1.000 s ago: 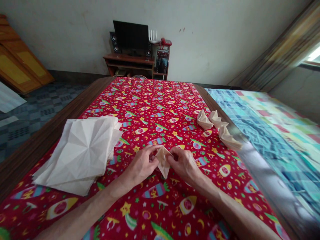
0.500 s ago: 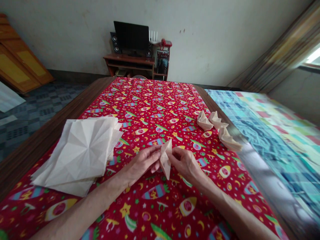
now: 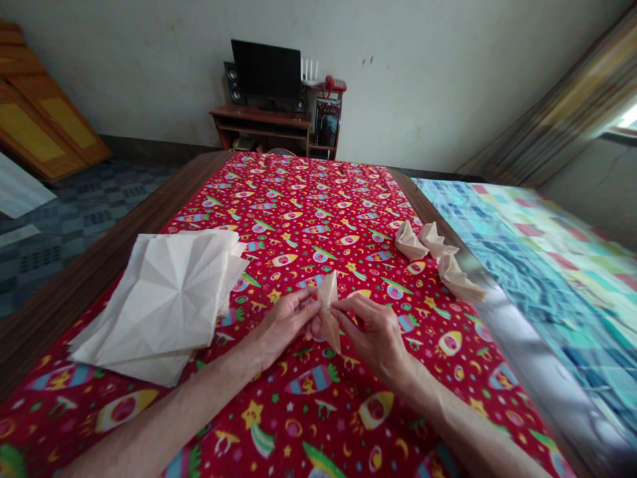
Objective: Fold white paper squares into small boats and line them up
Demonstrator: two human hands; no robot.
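A small folded paper piece (image 3: 329, 292), cream and pointed at both ends, stands between my two hands above the red patterned cloth. My left hand (image 3: 291, 315) pinches its left side between thumb and fingers. From the right, my right hand (image 3: 375, 328) grips the near edge at the middle with thumb and fingertips. Left of my hands lies a stack of creased paper sheets (image 3: 169, 292), its top sheet marked with fold lines spreading from the centre. On the right rest three folded paper shapes, one of them a boat-like paper piece (image 3: 455, 279).
The red cloth (image 3: 308, 212) with rocket prints covers a dark wooden table (image 3: 154, 206). Beyond it stands a desk (image 3: 261, 119) with a monitor (image 3: 266, 70) and a red telephone (image 3: 333, 85). A bed (image 3: 497, 232) is at the right, a wooden cabinet (image 3: 44, 113) at the far left.
My right hand has shifted its grip, its fingers now stretched toward the paper's middle rather than curled. The folded paper has turned slightly. The whole view has shifted a little.
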